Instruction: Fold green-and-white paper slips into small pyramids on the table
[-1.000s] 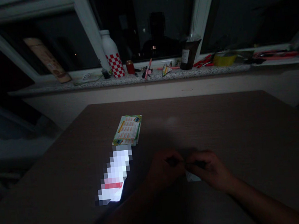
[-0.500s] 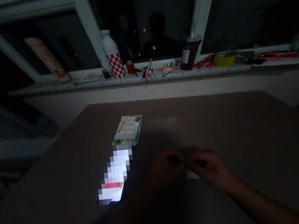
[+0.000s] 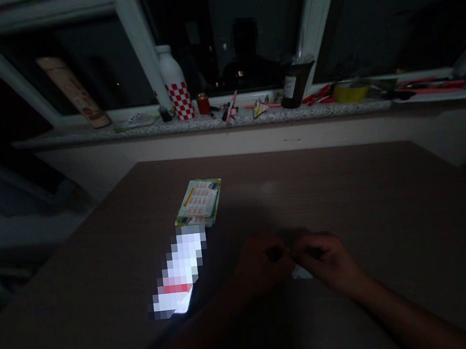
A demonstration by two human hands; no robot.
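Over the middle of the dark wooden table, my left hand (image 3: 261,266) and my right hand (image 3: 331,258) meet fingertip to fingertip. Both are closed in a pinch. A small pale piece of paper (image 3: 301,273) shows just below the fingers of the right hand; the rest of it is hidden by the hands and the gloom. To the left of my left hand lies a bright, blurred-out phone screen (image 3: 180,271). A stack of printed cards or tickets (image 3: 200,200) sits just beyond it.
Behind the table (image 3: 367,182) runs a speckled stone windowsill (image 3: 211,122). On it stand a red-checked white bottle (image 3: 177,86), a peach-coloured tumbler (image 3: 74,94), a small red jar (image 3: 203,104), a dark pouch (image 3: 296,84), a folded paper piece (image 3: 260,107) and yellow tape (image 3: 350,93).
My left fingers have shifted slightly right and closer to the right fingertips. The right hand stays nearly in place, and the pale paper beneath shows at a slightly different angle.
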